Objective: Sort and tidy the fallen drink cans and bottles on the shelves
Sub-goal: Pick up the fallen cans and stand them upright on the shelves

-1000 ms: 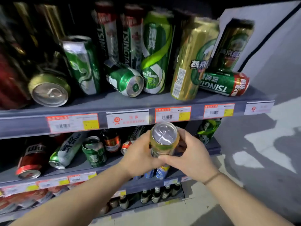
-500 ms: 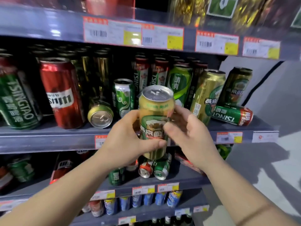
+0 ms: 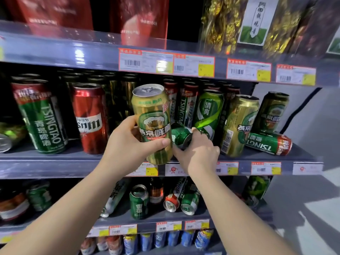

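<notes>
The middle shelf was only partly tidy: tall cans stood upright along its back, but a red-and-green can lay on its side at the right end, and a gold can leaned beside it. The lower shelf looked worse, with several cans toppled or tilted, so most of the sorting seemed left to do. The left hand held a tall gold can upright in front of the middle shelf, fingers and thumb clamped round it, not yet set down. The right hand gripped a small fallen green can lying on that shelf, fingers curled round its end.
</notes>
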